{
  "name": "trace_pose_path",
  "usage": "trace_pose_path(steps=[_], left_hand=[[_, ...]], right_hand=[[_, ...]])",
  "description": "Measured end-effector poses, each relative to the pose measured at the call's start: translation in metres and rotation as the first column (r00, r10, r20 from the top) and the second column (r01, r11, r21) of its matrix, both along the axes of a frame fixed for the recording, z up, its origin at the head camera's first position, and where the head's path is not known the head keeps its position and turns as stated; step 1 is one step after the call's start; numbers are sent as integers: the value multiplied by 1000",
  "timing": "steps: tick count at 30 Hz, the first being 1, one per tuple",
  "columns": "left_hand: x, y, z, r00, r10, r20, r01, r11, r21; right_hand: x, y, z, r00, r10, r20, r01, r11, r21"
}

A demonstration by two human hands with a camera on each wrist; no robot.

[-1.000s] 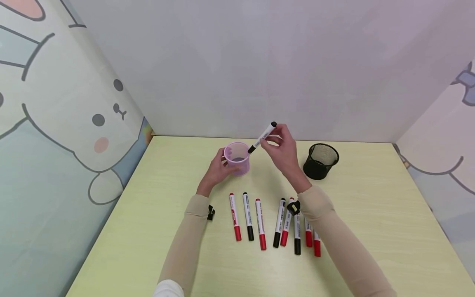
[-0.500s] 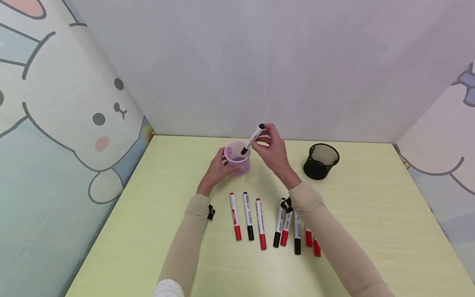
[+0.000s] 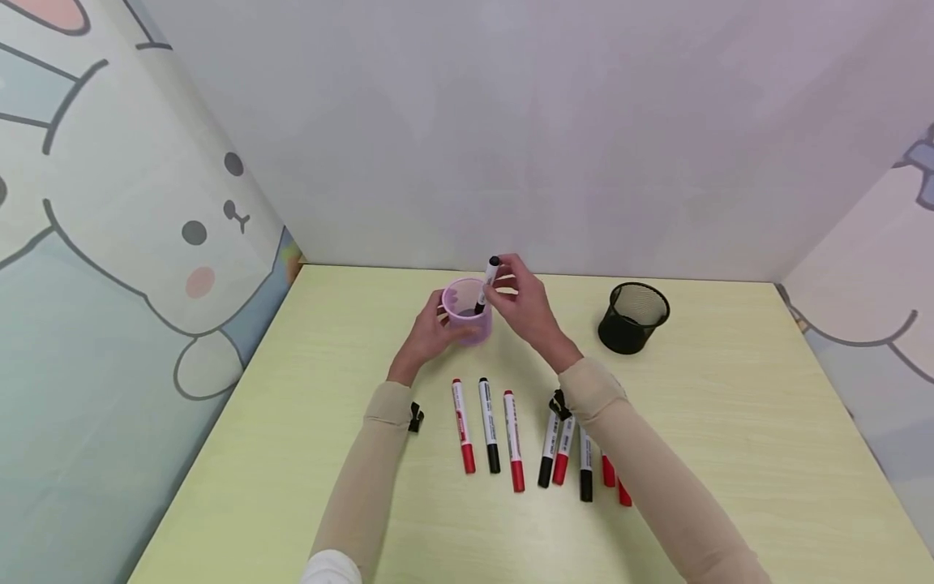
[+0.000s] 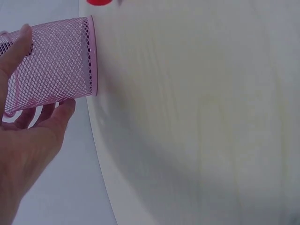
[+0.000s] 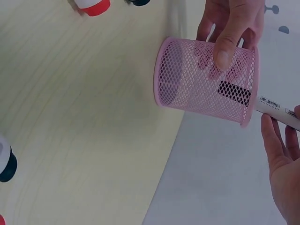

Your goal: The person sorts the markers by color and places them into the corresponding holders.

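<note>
My left hand (image 3: 428, 331) grips a pink mesh pen holder (image 4: 56, 63) around its side, thumb on one face and fingers behind. Between the fingers and thumb of my right hand (image 3: 524, 304) is a black-capped whiteboard marker (image 3: 490, 274). Its black lower end is inside the pen holder, showing through the mesh in the right wrist view, while the white barrel (image 5: 276, 110) sticks out past the rim. The right fingertips are just outside the rim.
A black mesh pen holder (image 3: 631, 318) stands to the right. Several red and black markers, among them a red one (image 3: 463, 426) and a black one (image 3: 489, 426), lie in a row nearer the front. My right forearm covers some. A wall (image 3: 533, 138) rises behind the table.
The right hand has moved left and down with the marker, whose lower end went from beside the rim into the pink pen holder. The left hand stays put.
</note>
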State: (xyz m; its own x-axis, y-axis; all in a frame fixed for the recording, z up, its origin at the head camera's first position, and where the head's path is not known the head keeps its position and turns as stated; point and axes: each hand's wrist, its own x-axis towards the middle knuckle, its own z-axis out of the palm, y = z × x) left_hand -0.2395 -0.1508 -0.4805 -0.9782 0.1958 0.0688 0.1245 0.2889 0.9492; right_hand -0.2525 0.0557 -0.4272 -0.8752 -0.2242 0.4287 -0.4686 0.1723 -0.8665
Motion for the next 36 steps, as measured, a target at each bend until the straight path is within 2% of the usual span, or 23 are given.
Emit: trace_pose_path(steps=[6,12,18,24,30,36], left_hand=[[0,0,1,1000,-14,-10,14,1000,16],[-1,0,0,1000,-6,-12,6,1000,-27],[-2,-1,-1,1000,-17,-24,16,999,-33],[-2,-1,-1,1000,-11,-9,11,999,-46],[-2,-1,-2,999,-15,-34,13,998,-56],[-2,-1,-2,1000,-13,-22,11,997,-72]], right_hand=[[0,-4,-3,999,36,2,-36,993,110],[1,-7,-3,996,83,-18,-77,971,226],[1,-11,-3,987,145,-65,-118,944,307],[0,-15,-3,970,218,-109,-154,895,418],[1,-18,-1,944,284,-169,-162,843,513],[-3,-21,-1,941,303,-152,-159,791,591]])
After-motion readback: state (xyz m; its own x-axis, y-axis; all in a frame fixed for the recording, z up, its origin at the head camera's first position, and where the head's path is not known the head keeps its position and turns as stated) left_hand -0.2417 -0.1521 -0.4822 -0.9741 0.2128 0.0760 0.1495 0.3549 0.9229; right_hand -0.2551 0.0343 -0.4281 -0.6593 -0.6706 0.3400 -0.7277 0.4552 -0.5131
